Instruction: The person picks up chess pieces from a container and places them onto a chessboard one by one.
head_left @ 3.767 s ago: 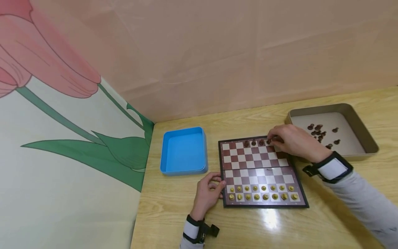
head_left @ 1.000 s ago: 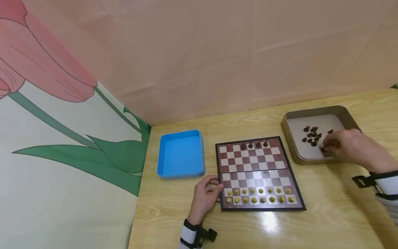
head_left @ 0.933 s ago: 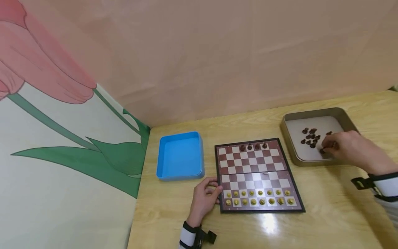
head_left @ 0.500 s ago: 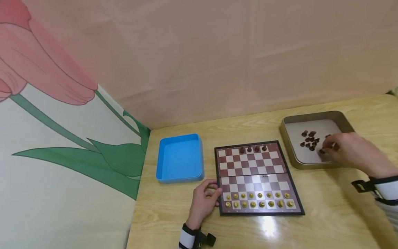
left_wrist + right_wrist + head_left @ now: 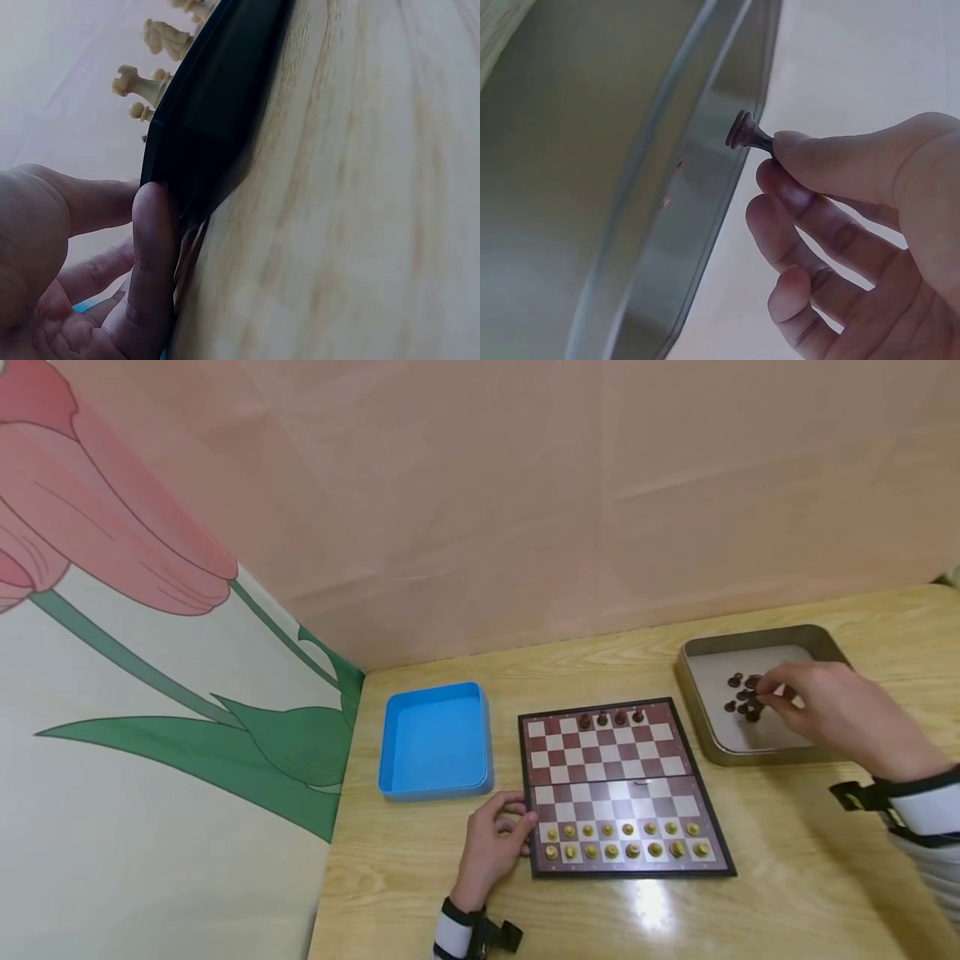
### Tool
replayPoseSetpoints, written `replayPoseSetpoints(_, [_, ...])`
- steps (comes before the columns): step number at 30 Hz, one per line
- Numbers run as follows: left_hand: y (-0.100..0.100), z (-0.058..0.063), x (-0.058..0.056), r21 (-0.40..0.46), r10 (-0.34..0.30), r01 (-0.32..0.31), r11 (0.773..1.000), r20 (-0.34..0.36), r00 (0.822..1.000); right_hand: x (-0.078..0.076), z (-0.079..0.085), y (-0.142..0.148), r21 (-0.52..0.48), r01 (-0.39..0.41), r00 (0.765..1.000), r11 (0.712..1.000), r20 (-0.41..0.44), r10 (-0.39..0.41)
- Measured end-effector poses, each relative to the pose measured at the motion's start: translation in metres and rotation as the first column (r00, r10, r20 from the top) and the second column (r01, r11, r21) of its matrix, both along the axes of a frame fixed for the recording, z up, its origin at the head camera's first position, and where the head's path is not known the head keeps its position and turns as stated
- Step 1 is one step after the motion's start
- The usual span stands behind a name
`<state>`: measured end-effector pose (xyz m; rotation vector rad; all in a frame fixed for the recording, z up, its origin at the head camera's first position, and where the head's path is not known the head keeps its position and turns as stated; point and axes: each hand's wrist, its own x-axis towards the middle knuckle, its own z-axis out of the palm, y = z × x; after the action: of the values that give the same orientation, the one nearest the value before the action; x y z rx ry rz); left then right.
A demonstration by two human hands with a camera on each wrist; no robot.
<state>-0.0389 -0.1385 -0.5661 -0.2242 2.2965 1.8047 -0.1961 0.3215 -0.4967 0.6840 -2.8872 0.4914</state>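
In the head view, my left hand [image 5: 487, 847] grips the left edge of an open folding chessboard [image 5: 600, 785], thumb and finger meeting its dark rim [image 5: 161, 161]. Two rows of gold chess pieces [image 5: 633, 852] stand along the near side. A few dark chess pieces [image 5: 620, 718] stand in the far row. My right hand [image 5: 832, 710] is over a metal tin [image 5: 701, 727]. Between its thumb and index finger it pinches a dark chess piece [image 5: 744, 133], base outward; the fingers cover its top. Several more dark pieces [image 5: 752, 713] lie loose in the tin, partly behind the fingers.
A blue square box [image 5: 435, 743] with nothing in it sits left of the board. Behind the wooden table [image 5: 585, 660] rises a pinkish cloth wall [image 5: 487, 527]. A wall with a painted flower [image 5: 300, 752] stands at the left.
My right hand went from the board's far row to the tin, picked up a dark chess piece there and shifted slightly left with it. The left hand keeps its hold on the board.
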Motion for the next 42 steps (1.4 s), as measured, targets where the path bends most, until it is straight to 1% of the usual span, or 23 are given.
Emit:
replayPoseSetpoints(4, [0.001, 0.0, 0.0, -0.003, 0.0, 0.0, 1.0, -0.005, 1.0, 0.002, 0.006, -0.012, -0.025, -0.001, 1.0, 1.0, -0.011, 0.001])
replayPoseSetpoints(7, [0.0, -0.001, 0.0, -0.004, -0.002, 0.002, 1.0, -0.025, 1.0, 0.003, 0.008, -0.02, -0.046, -0.021, 0.999, 0.999, -0.036, 0.019])
replayPoseSetpoints(13, [0.0, -0.001, 0.002, -0.008, -0.01, 0.01, 1.0, -0.057, 0.998, 0.0, 0.006, -0.038, -0.104, -0.096, 0.989, 0.99, -0.124, 0.083])
replayPoseSetpoints(17, [0.0, -0.001, 0.002, -0.006, -0.014, 0.013, 1.0, -0.064, 0.998, -0.002, 0.002, -0.051, -0.109, -0.12, 0.984, 0.987, -0.145, 0.104])
replayPoseSetpoints(21, [0.0, -0.003, 0.002, -0.012, -0.018, 0.018, 1.0, -0.067, 0.998, -0.003, -0.003, -0.062, -0.122, -0.143, 0.985, 0.982, -0.111, 0.129])
replayPoseSetpoints(25, [0.0, -0.003, 0.001, -0.015, -0.015, 0.014, 1.0, -0.054, 0.998, -0.004, -0.009, -0.07, -0.132, -0.157, 0.987, 0.979, -0.055, 0.151])
replayPoseSetpoints(28, [0.0, -0.002, 0.001, -0.016, -0.01, 0.01, 1.0, -0.036, 0.999, -0.004, -0.013, -0.075, -0.123, -0.142, 0.99, 0.982, -0.01, 0.142])
replayPoseSetpoints(33, [0.0, -0.002, 0.0, -0.015, -0.01, 0.009, 1.0, -0.027, 1.0, -0.004, -0.016, -0.081, -0.131, -0.133, 0.989, 0.982, 0.05, 0.141])
replayPoseSetpoints(37, [0.0, -0.003, 0.0, -0.012, -0.009, 0.009, 1.0, -0.025, 1.0, -0.005, -0.016, -0.086, -0.126, -0.141, 0.987, 0.982, 0.06, 0.149])
replayPoseSetpoints(42, [0.0, -0.003, 0.0, -0.011, -0.009, 0.009, 1.0, -0.027, 1.0, -0.006, -0.017, -0.091, -0.106, -0.124, 0.988, 0.987, 0.08, 0.133])
